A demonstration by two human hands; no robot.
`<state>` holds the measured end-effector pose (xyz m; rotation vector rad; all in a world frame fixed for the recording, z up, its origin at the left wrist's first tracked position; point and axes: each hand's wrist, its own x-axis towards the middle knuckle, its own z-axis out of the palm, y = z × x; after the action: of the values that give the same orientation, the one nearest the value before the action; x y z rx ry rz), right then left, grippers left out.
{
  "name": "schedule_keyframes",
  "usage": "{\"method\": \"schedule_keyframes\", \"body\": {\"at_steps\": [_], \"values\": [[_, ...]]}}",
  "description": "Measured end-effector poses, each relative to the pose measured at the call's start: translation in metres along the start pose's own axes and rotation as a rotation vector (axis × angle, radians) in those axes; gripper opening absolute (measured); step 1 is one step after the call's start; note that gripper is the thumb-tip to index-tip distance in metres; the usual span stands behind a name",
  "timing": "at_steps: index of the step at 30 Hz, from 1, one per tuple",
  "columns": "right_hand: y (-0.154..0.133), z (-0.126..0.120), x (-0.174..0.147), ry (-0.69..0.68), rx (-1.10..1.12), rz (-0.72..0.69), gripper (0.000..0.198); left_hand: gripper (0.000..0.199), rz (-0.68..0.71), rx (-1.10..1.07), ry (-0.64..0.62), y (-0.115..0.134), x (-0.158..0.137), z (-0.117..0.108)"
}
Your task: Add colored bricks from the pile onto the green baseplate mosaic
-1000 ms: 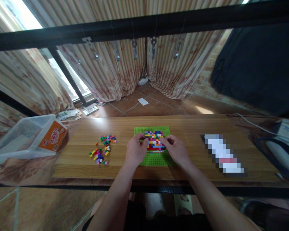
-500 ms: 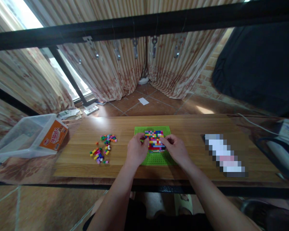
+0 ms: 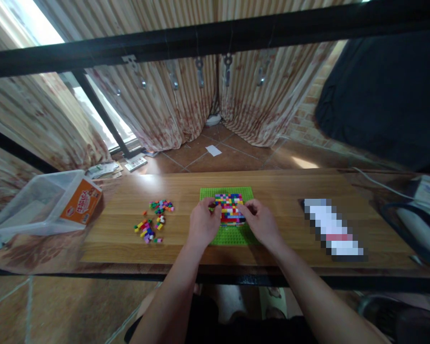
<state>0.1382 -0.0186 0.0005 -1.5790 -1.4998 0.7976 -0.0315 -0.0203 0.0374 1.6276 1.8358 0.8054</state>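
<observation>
A block of many-coloured building bricks (image 3: 231, 210) stands on a green studded baseplate (image 3: 232, 237) in the middle of the wooden board. My left hand (image 3: 203, 220) grips the block's left side, its thumb and fingers curled against the bricks. On the opposite side my right hand (image 3: 261, 220) holds the block with bent fingers and thumb. Parts of the block's side edges are hidden behind my fingers. Loose bricks (image 3: 148, 231) in mixed colours lie in a scattered group left of the baseplate.
A clear plastic bin (image 3: 28, 203) with an orange label stands left of the wooden board (image 3: 290, 248). A pixelated, blurred-out object (image 3: 333, 229) lies on the right. A black bar (image 3: 215, 36) with hanging hooks crosses above. A white cable (image 3: 383, 184) runs at far right.
Both hands keep their places at the two sides of the brick block. Only a slight shift of the camera shows; the loose bricks lie as before.
</observation>
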Motion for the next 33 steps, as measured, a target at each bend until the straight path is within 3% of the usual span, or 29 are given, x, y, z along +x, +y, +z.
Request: {"method": "schedule_keyframes", "body": {"at_steps": [5,18,26,33], "values": [[0.0,-0.002,0.0,-0.023,-0.061,0.02,0.045,0.028,0.003,0.006,-0.007,0.001,0.0,-0.001],[0.002,-0.007,0.004,-0.106,0.128,0.119,0.028,0.027,0.015,-0.014,-0.004,-0.001,0.0,0.0],[-0.003,-0.008,0.008,-0.145,0.368,0.281,0.032,0.029,-0.006,-0.015,-0.012,0.002,-0.001,0.0],[-0.004,-0.011,0.009,-0.163,0.406,0.292,0.034,0.03,-0.029,-0.011,-0.012,0.003,-0.002,0.0]]}}
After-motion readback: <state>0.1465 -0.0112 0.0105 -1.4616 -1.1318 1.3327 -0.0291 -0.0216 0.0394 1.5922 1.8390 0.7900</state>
